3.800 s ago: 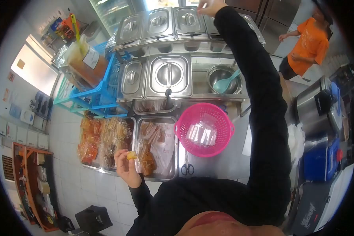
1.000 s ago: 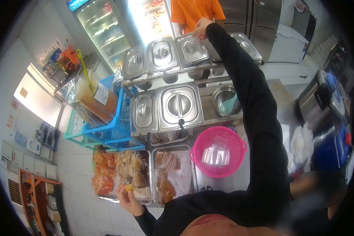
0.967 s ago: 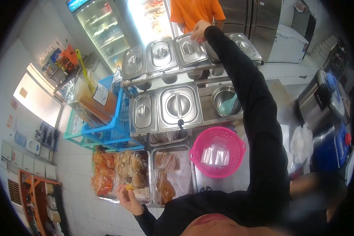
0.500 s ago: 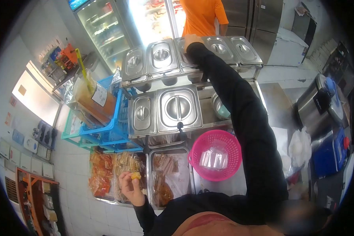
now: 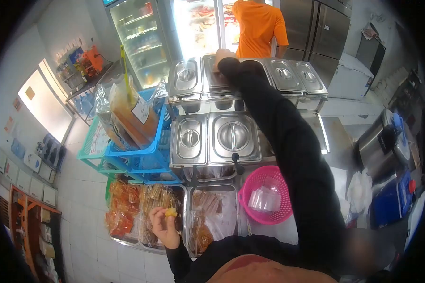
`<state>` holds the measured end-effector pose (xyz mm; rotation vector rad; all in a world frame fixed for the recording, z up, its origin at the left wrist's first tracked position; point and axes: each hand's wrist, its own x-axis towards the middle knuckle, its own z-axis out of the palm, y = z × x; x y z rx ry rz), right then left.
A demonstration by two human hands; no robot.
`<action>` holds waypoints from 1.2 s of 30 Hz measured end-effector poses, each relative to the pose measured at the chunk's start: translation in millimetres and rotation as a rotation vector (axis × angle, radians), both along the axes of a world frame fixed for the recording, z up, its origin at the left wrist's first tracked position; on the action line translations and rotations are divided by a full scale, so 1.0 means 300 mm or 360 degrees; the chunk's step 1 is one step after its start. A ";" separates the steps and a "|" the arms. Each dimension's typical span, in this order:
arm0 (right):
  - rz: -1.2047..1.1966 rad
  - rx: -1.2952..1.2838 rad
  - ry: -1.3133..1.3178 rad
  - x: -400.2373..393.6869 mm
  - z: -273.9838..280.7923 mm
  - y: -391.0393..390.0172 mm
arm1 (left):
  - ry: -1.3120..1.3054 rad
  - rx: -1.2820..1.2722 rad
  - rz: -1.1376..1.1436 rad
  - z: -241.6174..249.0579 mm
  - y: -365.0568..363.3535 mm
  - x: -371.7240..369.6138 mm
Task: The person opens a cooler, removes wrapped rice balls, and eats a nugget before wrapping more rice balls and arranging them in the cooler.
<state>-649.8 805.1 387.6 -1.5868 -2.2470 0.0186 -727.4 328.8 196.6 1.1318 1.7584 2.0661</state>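
My left hand (image 5: 164,228) pinches a small yellow piece of food (image 5: 171,212) between thumb and fingers, above trays of wrapped food. My right hand (image 5: 225,57) reaches to the back row of steel pans, its fingers closed on a steel pan lid (image 5: 212,75) over the second pan from the left. Right of that lid, the third pan (image 5: 254,68) looks dark and uncovered, partly hidden by my sleeve. In the front row, two pans wear lids with handles, one small (image 5: 190,138) and one larger (image 5: 233,137).
A pink basket (image 5: 268,214) holds clear plastic packets. Blue crates (image 5: 141,162) at left carry bags of orange-brown liquid. Metal trays (image 5: 238,207) of wrapped food line the front. A person in an orange shirt (image 5: 259,30) stands beyond the counter near lit fridges. A steel pot (image 5: 380,141) stands right.
My right hand has moved left with the lid, from the third pan to over the second. The view has shifted, and my left hand still holds the yellow piece.
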 end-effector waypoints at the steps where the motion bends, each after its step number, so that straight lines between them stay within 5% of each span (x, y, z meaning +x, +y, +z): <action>1: -0.0017 0.0026 -0.0004 -0.025 -0.020 0.001 | -0.0038 0.0021 -0.0035 0.002 0.002 0.000; 5: -0.0016 0.0011 -0.0062 -0.002 0.013 -0.052 | -0.0040 0.0069 -0.0098 -0.013 -0.014 -0.007; 10: 0.0680 -0.0004 0.0067 0.365 0.170 -0.207 | 0.0043 0.0029 0.0020 -0.022 -0.072 -0.031; 12: 0.0889 -0.0312 0.0141 0.504 0.117 -0.218 | -0.0029 0.0004 0.0028 -0.043 -0.085 -0.053; 13: 0.1048 -0.0128 -0.0071 0.547 0.070 -0.201 | -0.0067 -0.0008 0.0028 -0.050 -0.086 -0.051; 20: 0.0989 0.0084 0.0599 0.584 -0.164 -0.181 | 0.0008 0.0176 -0.0291 0.063 0.050 0.074; 26: 0.1046 0.0257 0.0587 0.555 -0.168 -0.130 | 0.0160 0.0242 -0.0404 0.134 0.113 0.161; 33: 0.0972 0.0156 0.1486 0.596 -0.102 -0.051 | 0.0277 0.0147 -0.0389 0.230 0.104 0.166; 36: 0.0988 0.0033 0.1569 0.624 -0.060 -0.055 | 0.0335 0.0136 -0.0345 0.263 0.115 0.154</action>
